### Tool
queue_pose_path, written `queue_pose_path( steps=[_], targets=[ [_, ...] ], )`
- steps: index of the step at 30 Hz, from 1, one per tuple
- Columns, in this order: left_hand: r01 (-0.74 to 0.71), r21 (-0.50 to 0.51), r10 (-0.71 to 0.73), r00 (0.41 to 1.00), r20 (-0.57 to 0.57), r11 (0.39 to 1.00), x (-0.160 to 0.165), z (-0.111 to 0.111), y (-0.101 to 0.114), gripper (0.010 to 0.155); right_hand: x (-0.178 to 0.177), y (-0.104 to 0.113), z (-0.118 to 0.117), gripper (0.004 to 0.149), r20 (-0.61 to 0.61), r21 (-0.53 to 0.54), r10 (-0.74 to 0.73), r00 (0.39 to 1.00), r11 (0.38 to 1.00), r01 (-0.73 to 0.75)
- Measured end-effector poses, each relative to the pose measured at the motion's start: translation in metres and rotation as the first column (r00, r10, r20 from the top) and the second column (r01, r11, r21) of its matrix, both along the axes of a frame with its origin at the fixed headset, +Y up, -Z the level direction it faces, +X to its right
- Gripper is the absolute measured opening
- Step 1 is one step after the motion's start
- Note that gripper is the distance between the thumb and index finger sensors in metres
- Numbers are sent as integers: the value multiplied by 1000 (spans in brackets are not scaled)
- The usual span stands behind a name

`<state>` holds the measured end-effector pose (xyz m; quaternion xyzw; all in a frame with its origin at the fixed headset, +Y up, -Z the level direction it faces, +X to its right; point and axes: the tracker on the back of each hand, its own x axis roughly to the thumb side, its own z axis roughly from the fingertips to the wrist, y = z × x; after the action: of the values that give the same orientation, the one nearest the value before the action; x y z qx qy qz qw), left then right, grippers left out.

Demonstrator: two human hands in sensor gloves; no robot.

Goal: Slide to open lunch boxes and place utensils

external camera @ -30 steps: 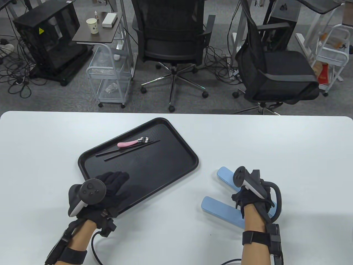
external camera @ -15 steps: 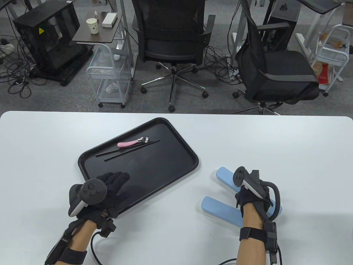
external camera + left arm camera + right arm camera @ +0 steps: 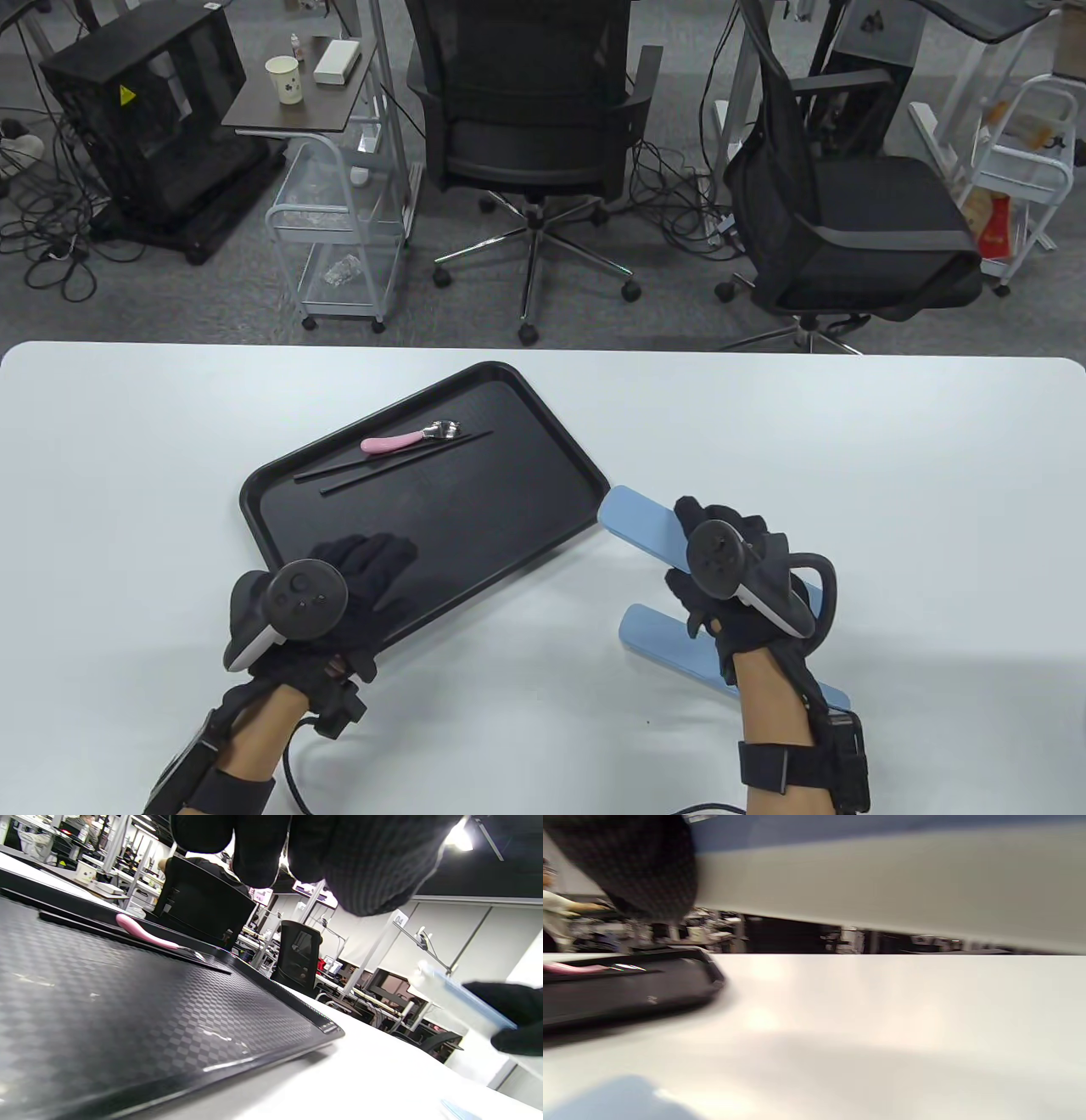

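Currently the upper blue lunch box (image 3: 638,522) is in the right hand (image 3: 730,577), which grips it near its middle; its far end reaches almost to the right corner of the black tray (image 3: 424,501), and the left wrist view shows it lifted off the desk (image 3: 848,441), dark fingers (image 3: 509,1018) wrapped around a pale blue-edged body. Whether its lid has slid at all cannot be told. The second blue lunch box (image 3: 670,641) lies flat on the desk just nearer the front edge, partly under the right wrist, untouched.

On the tray, toward its far edge, lie the pink-handled spoon (image 3: 407,439) and a pair of black chopsticks (image 3: 399,463), the spoon resting beside and partly across them. The tray sits left of centre on the desk, turned at an angle to the desk's edges.

The left hand (image 3: 339,586) rests on the tray's near corner, fingers spread flat on the tray surface and holding nothing; in the left wrist view its fingertips (image 3: 263,853) hang over the checkered tray floor.

The right wrist view is blurred, showing only the tray's corner, the white desk and a pale blue smear at the bottom.

Beyond the desk's far edge stand two black office chairs (image 3: 530,127), a wire cart (image 3: 339,229) and a small side table with a paper cup (image 3: 286,79).
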<state>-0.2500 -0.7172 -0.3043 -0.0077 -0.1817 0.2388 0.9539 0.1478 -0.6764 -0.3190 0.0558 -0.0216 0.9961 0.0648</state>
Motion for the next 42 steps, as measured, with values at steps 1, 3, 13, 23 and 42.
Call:
queue_pose_path(
  steps=[1, 3, 13, 23, 42],
  targets=[
    [-9, -7, 10, 1000, 15, 1000, 4, 2, 0, 67, -10, 4, 6, 80, -46, -1, -9, 999, 1000, 9],
    [-9, -1, 9, 999, 34, 1000, 9, 4, 2, 70, -28, 8, 15, 79, -110, -14, -36, 993, 999, 34],
    [47, 50, -54, 988, 148, 998, 40, 22, 6, 82, -99, -4, 48, 78, -340, -33, 40, 939, 998, -55],
    [94, 94, -117, 955, 273, 991, 64, 36, 5, 90, -120, -14, 63, 76, -411, 18, 68, 909, 998, -66],
    [116, 71, -128, 968, 214, 991, 46, 26, 15, 82, -79, -13, 53, 77, -332, -33, -18, 943, 999, 7]
  ],
)
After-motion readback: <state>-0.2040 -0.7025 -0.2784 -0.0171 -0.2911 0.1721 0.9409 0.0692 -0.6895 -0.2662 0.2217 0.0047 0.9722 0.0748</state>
